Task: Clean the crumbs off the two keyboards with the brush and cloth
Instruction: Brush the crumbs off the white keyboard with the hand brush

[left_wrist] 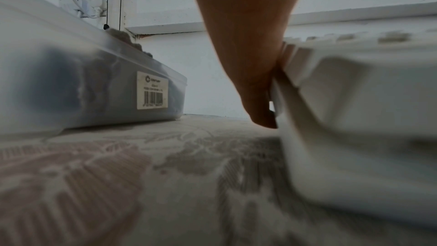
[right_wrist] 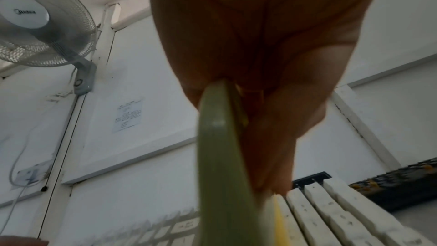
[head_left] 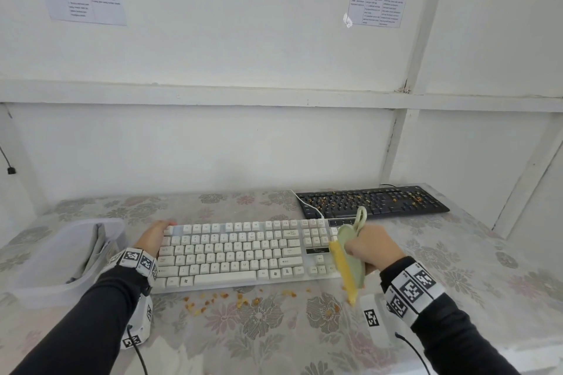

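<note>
A white keyboard (head_left: 237, 253) lies in the middle of the table, its keys free of crumbs. My left hand (head_left: 155, 236) grips its far left corner; the left wrist view shows the hand (left_wrist: 250, 63) against the keyboard's side (left_wrist: 354, 100). My right hand (head_left: 371, 248) holds a green brush (head_left: 347, 268) with yellow bristles over the keyboard's right end, bristles pointing down at the front edge. Crumbs (head_left: 225, 298) lie on the table in front of the white keyboard. A black keyboard (head_left: 371, 201) at the back right is strewn with crumbs. A grey cloth (head_left: 97, 243) sits in a container.
The translucent plastic container (head_left: 61, 259) stands just left of my left hand. The white keyboard's cable (head_left: 307, 207) runs back across the black keyboard's left end. The wall stands close behind the table. A wall fan (right_wrist: 35, 18) hangs high on the left.
</note>
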`<state>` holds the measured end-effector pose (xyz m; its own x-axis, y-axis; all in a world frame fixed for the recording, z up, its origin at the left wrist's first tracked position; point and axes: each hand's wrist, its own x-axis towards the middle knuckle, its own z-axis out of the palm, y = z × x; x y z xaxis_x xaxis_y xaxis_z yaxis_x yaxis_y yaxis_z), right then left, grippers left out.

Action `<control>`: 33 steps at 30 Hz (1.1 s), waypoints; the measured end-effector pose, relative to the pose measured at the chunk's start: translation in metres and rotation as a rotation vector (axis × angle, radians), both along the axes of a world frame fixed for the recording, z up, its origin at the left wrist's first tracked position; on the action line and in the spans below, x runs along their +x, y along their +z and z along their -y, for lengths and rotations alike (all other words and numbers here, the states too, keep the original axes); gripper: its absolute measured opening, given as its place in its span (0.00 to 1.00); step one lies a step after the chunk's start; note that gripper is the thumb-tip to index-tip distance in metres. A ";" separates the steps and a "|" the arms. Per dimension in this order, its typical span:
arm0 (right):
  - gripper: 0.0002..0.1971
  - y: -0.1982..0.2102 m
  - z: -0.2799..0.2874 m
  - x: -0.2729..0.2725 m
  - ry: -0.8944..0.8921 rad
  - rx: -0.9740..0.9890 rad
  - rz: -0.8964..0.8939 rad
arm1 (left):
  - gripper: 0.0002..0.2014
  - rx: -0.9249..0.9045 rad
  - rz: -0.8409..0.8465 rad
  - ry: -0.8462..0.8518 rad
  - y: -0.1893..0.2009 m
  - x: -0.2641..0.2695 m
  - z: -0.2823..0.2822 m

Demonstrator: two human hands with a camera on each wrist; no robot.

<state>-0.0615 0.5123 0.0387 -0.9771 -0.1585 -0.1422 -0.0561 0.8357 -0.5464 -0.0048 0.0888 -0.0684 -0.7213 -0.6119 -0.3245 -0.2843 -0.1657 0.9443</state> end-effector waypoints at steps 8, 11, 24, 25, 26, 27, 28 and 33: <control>0.13 -0.006 0.019 -0.006 -0.001 -0.308 -0.381 | 0.12 0.020 0.036 -0.028 -0.011 -0.005 0.013; 0.06 -0.015 0.020 -0.008 -0.019 -0.126 -0.233 | 0.17 0.046 0.013 -0.015 -0.025 -0.011 0.026; 0.10 0.000 0.024 0.000 -0.022 -0.291 -0.386 | 0.12 0.021 -0.002 -0.008 0.000 -0.001 0.001; 0.10 -0.001 0.029 0.001 -0.007 -0.326 -0.403 | 0.12 0.024 0.004 -0.005 0.001 0.000 0.000; 0.11 -0.002 0.034 0.001 0.007 -0.341 -0.401 | 0.14 0.035 0.010 -0.014 -0.003 -0.001 0.002; 0.12 -0.004 0.037 0.001 0.005 -0.338 -0.381 | 0.16 0.042 -0.003 -0.015 -0.017 -0.009 0.016; 0.13 -0.007 0.039 0.000 -0.003 -0.320 -0.358 | 0.18 0.027 -0.010 -0.011 -0.021 -0.011 0.020; 0.11 -0.014 0.031 -0.001 -0.034 -0.080 -0.168 | 0.10 -0.065 -0.013 -0.036 0.011 0.003 -0.009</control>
<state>-0.0630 0.4810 0.0251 -0.9909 -0.1297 0.0352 -0.1249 0.7931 -0.5962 -0.0018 0.0975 -0.0576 -0.7472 -0.6046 -0.2759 -0.2770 -0.0940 0.9563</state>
